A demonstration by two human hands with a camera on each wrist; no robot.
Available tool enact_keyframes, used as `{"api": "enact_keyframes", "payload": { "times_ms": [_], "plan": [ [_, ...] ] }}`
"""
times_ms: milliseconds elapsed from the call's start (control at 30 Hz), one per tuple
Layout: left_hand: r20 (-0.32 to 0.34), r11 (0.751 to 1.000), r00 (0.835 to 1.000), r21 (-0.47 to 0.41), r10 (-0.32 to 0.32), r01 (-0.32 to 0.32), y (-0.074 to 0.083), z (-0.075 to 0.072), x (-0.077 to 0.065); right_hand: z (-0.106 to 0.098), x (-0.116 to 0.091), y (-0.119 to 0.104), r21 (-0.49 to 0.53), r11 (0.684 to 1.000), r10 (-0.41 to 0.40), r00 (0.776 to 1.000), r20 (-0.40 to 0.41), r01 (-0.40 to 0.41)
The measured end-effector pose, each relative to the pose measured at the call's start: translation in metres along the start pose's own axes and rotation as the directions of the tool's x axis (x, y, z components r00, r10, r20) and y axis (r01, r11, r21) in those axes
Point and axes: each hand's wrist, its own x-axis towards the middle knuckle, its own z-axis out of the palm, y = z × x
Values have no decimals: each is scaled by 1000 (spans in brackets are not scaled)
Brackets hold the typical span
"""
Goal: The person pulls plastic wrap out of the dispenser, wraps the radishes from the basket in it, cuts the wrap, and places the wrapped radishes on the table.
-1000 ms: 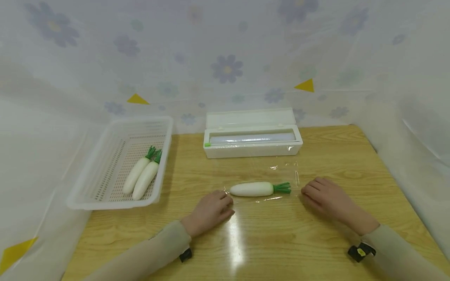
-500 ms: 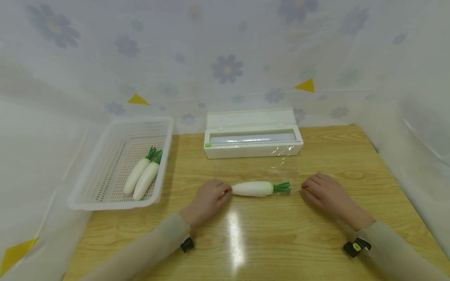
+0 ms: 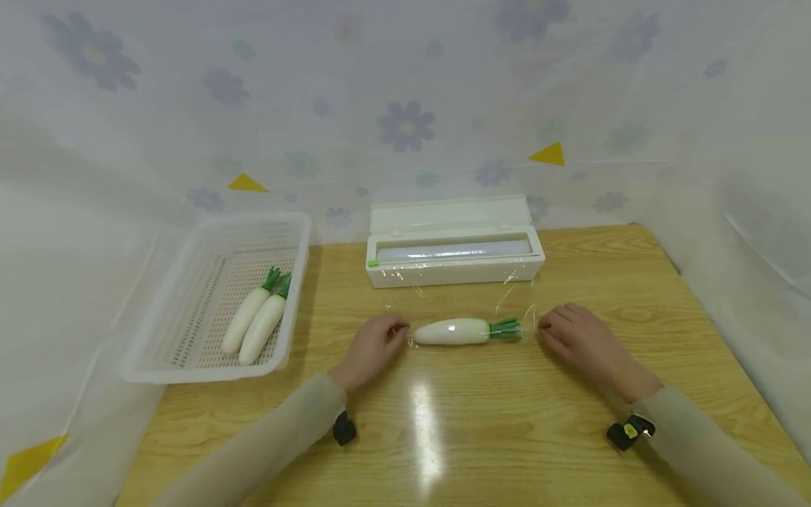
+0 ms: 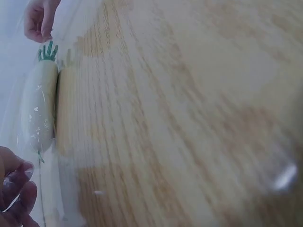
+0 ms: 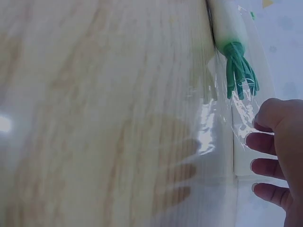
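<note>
A white radish (image 3: 451, 332) with green stalks lies sideways on the table, with clear cling film (image 3: 510, 287) over it. The film runs back to the roll in a white box (image 3: 456, 273). Just left of the radish's tip, my left hand (image 3: 372, 346) pinches the film's edge between thumb and fingers. My right hand (image 3: 586, 346) pinches film beyond the stalks. In the right wrist view its thumb and forefinger meet at the film (image 5: 246, 111) while the other fingers are spread. Shiny creases show over the radish (image 4: 39, 106) in the left wrist view.
A white perforated basket (image 3: 146, 352) stands at the left with two more radishes (image 3: 253, 320) inside. The box's lid (image 3: 451, 213) is raised at the back. Flower-patterned sheeting (image 3: 317, 134) closes off the table's back and sides.
My left hand has come up to the radish's tip and now pinches film. The film's near edge has been drawn up over the radish. Both hands have shifted slightly away from me.
</note>
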Motion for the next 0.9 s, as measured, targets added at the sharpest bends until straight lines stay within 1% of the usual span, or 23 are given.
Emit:
{"api": "enact_keyframes", "payload": {
  "times_ms": [100,200,300,367,433,467,500,567,633,700,733,800,833,900],
  "plan": [
    [10,1000,1000,-3,-4,4,-3,1,1,3,1,1,0,1000,22,1000,20,-22],
    [17,1000,1000,1,-23,23,-3,3,1,6,2,2,-1,999,41,998,37,-41],
    [-21,999,999,13,-45,45,-2,5,0,7,3,1,0,999,52,998,43,-52],
    [-65,999,998,31,-21,23,0,8,-1,7,4,1,4,998,55,997,45,-55],
    [-95,997,994,65,45,-39,4,11,-2,7,4,1,4,998,69,997,45,-69],
    [-103,993,990,83,95,-87,6,12,-2,7,4,0,1,997,78,996,39,-78],
    [-107,984,982,104,152,-141,9,14,-2,7,5,-1,-8,996,93,995,28,-93],
    [-108,960,961,147,253,-236,14,17,-2,7,9,-6,-30,990,135,991,-9,-135],
    [-104,932,938,188,332,-309,19,21,-1,7,17,-13,-59,986,150,987,-65,-154],
    [-97,909,920,222,380,-353,24,25,0,8,26,-21,-76,988,122,985,-121,-132],
    [-93,897,912,242,400,-369,26,27,1,8,31,-26,-80,992,88,986,-140,-100],
    [-74,876,899,272,431,-397,31,31,3,10,39,-35,-90,996,-30,987,-160,15],
    [-66,869,895,281,440,-407,33,33,4,11,41,-40,-90,993,-89,983,-161,75],
    [-51,860,893,299,448,-414,35,37,7,15,45,-49,-96,979,-190,970,-148,177]
  ]
}}
